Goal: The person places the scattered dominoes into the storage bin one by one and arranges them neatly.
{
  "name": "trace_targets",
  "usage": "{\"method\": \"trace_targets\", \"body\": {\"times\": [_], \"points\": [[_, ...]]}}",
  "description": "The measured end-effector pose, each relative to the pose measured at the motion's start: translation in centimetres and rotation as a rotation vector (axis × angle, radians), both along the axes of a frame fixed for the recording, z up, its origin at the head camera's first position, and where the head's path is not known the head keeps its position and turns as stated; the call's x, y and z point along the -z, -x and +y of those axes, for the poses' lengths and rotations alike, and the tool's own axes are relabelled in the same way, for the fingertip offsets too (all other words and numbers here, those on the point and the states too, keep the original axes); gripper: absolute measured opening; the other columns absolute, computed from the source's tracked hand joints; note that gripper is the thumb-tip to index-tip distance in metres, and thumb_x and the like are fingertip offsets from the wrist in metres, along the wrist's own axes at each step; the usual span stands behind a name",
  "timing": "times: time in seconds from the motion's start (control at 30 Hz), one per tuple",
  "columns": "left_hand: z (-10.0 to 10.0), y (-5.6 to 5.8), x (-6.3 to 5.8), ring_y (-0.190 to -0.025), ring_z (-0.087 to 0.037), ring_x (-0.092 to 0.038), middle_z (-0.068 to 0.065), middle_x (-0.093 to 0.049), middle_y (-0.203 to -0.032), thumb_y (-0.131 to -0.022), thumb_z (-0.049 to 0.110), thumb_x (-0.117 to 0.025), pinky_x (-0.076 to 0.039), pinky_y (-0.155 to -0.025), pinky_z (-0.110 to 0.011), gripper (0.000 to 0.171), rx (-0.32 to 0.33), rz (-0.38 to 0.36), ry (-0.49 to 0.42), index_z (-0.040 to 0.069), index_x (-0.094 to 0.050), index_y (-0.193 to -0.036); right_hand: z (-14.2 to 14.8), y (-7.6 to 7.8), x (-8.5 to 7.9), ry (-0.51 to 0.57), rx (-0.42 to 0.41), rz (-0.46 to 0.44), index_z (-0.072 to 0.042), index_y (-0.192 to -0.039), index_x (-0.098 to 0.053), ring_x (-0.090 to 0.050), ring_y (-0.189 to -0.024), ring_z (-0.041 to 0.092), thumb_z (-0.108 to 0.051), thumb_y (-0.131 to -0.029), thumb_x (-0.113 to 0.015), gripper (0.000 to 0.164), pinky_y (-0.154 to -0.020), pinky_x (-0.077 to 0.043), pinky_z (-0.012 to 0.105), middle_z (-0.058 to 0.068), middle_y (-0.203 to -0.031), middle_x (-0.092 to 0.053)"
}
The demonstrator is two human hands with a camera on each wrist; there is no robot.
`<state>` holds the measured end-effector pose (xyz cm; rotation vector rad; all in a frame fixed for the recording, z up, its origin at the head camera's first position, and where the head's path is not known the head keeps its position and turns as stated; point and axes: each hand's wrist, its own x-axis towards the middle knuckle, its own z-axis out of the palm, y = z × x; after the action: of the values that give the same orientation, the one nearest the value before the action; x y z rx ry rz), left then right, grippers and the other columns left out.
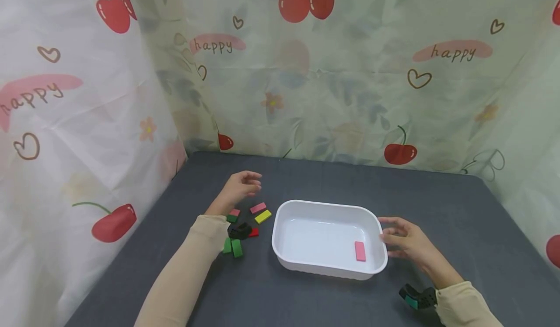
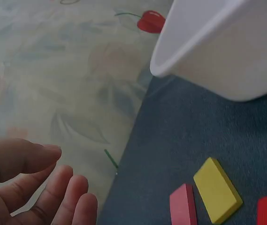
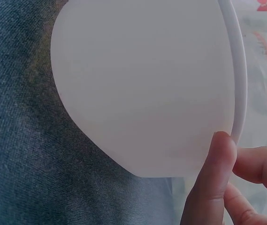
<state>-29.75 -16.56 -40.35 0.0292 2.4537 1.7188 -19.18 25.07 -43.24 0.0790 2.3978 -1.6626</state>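
White tub (image 1: 315,239) with a single pink block (image 1: 360,251) inside
The open tub stands level on the dark bench (image 1: 297,307), its pink block flat near the right end; leftward, a yellow block (image 1: 263,216) lies just beside another pink block (image 1: 258,208), with a partly hidden red block (image 1: 254,232) and two green blocks (image 1: 236,248) nearer.

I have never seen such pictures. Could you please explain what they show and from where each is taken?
A person is at work; there is no robot. The wide picture comes from a camera on the head, looking forward and down; the two closer ones come from the left wrist camera and the right wrist camera. On the dark table stands a white box with one pink block inside. More small blocks, pink, yellow, red and green, lie to its left. The bare left hand, near them, holds nothing. The right hand touches the box's right end.
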Motion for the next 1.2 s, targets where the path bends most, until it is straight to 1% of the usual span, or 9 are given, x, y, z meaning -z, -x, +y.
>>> {"method": "trace_targets", "body": {"times": [0.07, 0.2, 0.33, 0.47, 0.63, 0.77, 0.97, 1.2], "points": [[-0.4, 0.4, 0.5, -0.104, -0.024, -0.058, -0.011, -0.059, -0.114, -0.087, 0.007, -0.062, -0.046, -0.089, -0.039, 0.035, 0.000, -0.020, 0.028, 0.011, -0.056, -0.121, 0.0, 0.0, 0.0, 0.001, 0.001, -0.001, -0.002, -0.135, -0.040, -0.058, -0.088, 0.020, -0.021, -0.082, -0.070, 0.063, -0.072, -0.053, 0.041, 0.013, -0.100, -0.058], [-1.0, 1.0, 1.5, -0.104, -0.025, -0.058, -0.013, -0.059, -0.115, -0.087, 0.005, -0.061, -0.047, -0.088, -0.038, 0.039, 0.020, -0.063, 0.075, 0.009, -0.054, -0.125, 0.0, -0.1, -0.1, 0.002, -0.002, 0.001, -0.002, -0.135, -0.040, -0.058, -0.089, 0.021, -0.021, -0.083, -0.069, 0.063, -0.072, -0.053, 0.041, 0.013, -0.100, -0.058], [-1.4, 1.4, 2.5, -0.103, -0.025, -0.059, -0.015, -0.058, -0.116, -0.088, 0.003, -0.058, -0.046, -0.088, -0.039, 0.041, 0.059, -0.093, 0.102, 0.006, -0.052, -0.129, -0.1, -0.1, -0.1, -0.004, -0.001, 0.005, -0.002, -0.135, -0.040, -0.058, -0.089, 0.021, -0.021, -0.083, -0.069, 0.063, -0.073, -0.053, 0.041, 0.014, -0.100, -0.058], [-1.7, 1.7, 3.3, -0.099, -0.022, -0.060, -0.014, -0.059, -0.113, -0.087, 0.003, -0.059, -0.047, -0.087, -0.038, 0.042, 0.094, -0.101, 0.139, 0.006, -0.053, -0.128, -0.1, -0.1, 0.0, -0.004, 0.000, 0.002, -0.002, -0.135, -0.040, -0.058, -0.089, 0.021, -0.021, -0.083, -0.069, 0.063, -0.073, -0.053, 0.041, 0.014, -0.101, -0.057], [-2.0, 2.1, 4.1, -0.096, -0.022, -0.060, -0.013, -0.060, -0.112, -0.084, 0.003, -0.063, -0.048, -0.086, -0.037, 0.042, 0.143, -0.091, 0.195, 0.006, -0.055, -0.125, -0.2, 0.0, -0.1, -0.010, -0.002, -0.008, -0.003, -0.135, -0.040, -0.058, -0.090, 0.021, -0.021, -0.083, -0.069, 0.063, -0.073, -0.053, 0.041, 0.014, -0.102, -0.057], [-2.1, 2.3, 4.7, -0.095, -0.021, -0.059, -0.011, -0.062, -0.109, -0.081, 0.002, -0.065, -0.048, -0.085, -0.036, 0.042, 0.171, -0.100, 0.233, 0.007, -0.058, -0.122, -0.2, 0.0, -0.2, -0.013, -0.001, -0.018, -0.003, -0.136, -0.039, -0.057, -0.090, 0.021, -0.021, -0.083, -0.069, 0.063, -0.073, -0.053, 0.040, 0.014, -0.103, -0.057], [-1.7, 2.2, 5.0, -0.089, -0.021, -0.058, -0.009, -0.063, -0.102, -0.078, 0.002, -0.069, -0.049, -0.078, -0.034, 0.040, 0.172, -0.103, 0.264, 0.007, -0.061, -0.117, -0.2, -0.1, -0.2, -0.022, 0.006, -0.022, -0.004, -0.136, -0.039, -0.057, -0.090, 0.021, -0.021, -0.084, -0.069, 0.062, -0.072, -0.053, 0.040, 0.015, -0.104, -0.057], [-1.3, 2.1, 5.2, -0.080, -0.019, -0.056, -0.006, -0.063, -0.095, -0.075, 0.006, -0.073, -0.046, -0.065, -0.028, 0.038, 0.147, -0.083, 0.345, 0.011, -0.065, -0.112, -0.2, -0.1, -0.2, -0.024, 0.009, -0.018, -0.004, -0.136, -0.039, -0.057, -0.090, 0.021, -0.021, -0.084, -0.069, 0.062, -0.072, -0.053, 0.040, 0.015, -0.104, -0.056]]}}
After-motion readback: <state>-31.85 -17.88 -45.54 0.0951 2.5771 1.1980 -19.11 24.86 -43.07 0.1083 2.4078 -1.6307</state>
